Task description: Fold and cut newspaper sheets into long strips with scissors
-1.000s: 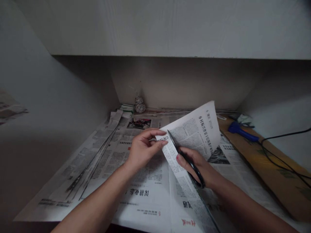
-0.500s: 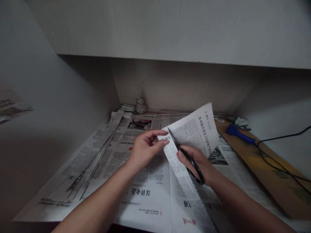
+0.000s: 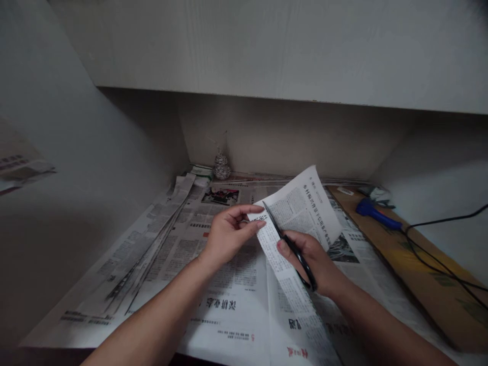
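My left hand (image 3: pixel 234 231) pinches the edge of a newspaper piece (image 3: pixel 301 203) between thumb and fingers. Black-handled scissors (image 3: pixel 299 259) are in my right hand (image 3: pixel 308 256), its fingers wrapped round the handles. The blades lie along the paper, their tips close to my left fingertips. On the near side of the blades a long narrow strip (image 3: pixel 280 259) hangs down toward the front edge, while the wider part of the sheet stands up behind the scissors. Part of my right hand's fingers is hidden behind the handles and paper.
Newspaper sheets (image 3: pixel 229 325) cover the work surface. Cut strips (image 3: pixel 152 254) lie at the left. A small woven object (image 3: pixel 221 166) stands at the back. On the right are cardboard (image 3: pixel 419 274), a blue-handled tool (image 3: pixel 377 213) and black cable (image 3: pixel 430 262). A pale panel (image 3: pixel 267 56) overhangs the back.
The upright part of the newspaper piece has shifted left and tilted. The scissor handles have moved slightly left and closer together. My left hand keeps its pinch in nearly the same place.
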Demonstrator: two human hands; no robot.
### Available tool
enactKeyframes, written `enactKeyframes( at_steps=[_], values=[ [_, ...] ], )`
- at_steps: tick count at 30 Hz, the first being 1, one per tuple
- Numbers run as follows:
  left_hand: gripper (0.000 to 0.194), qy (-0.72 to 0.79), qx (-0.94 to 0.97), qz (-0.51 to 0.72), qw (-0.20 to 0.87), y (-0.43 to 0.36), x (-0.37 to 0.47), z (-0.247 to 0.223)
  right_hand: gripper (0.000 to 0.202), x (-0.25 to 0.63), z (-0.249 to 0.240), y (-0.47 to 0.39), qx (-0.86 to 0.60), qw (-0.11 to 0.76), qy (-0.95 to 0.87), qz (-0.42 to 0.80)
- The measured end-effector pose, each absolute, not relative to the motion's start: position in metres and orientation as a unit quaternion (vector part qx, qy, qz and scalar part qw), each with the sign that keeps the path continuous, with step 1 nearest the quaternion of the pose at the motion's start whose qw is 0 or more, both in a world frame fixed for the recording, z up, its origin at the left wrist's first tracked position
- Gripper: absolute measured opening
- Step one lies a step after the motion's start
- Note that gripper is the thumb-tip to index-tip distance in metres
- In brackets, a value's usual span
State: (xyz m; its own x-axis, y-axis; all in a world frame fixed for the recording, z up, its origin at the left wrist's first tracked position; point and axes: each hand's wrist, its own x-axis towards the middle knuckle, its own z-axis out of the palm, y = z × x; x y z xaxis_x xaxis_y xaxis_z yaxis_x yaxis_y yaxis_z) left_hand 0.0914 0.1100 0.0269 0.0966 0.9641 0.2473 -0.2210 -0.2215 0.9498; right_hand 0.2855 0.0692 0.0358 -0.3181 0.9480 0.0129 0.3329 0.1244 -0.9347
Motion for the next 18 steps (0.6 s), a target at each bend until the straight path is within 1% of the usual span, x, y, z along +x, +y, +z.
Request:
enactKeyframes(
  at_steps=[7,14,18],
  values=[
    [0.031,0.355,0.537,0.564,0.517,0.109,0.091,0.026,0.04,0.287,0.032,0.072,-0.474,0.338,-0.668,0.464],
    [0.029,0.35,0.539,0.568,0.514,0.109,0.091,0.028,0.04,0.281,0.042,0.08,-0.488,0.331,-0.66,0.466],
    [0.031,0.353,0.532,0.572,0.514,0.111,0.091,0.027,0.045,0.279,0.045,0.083,-0.483,0.327,-0.671,0.457]
  ],
)
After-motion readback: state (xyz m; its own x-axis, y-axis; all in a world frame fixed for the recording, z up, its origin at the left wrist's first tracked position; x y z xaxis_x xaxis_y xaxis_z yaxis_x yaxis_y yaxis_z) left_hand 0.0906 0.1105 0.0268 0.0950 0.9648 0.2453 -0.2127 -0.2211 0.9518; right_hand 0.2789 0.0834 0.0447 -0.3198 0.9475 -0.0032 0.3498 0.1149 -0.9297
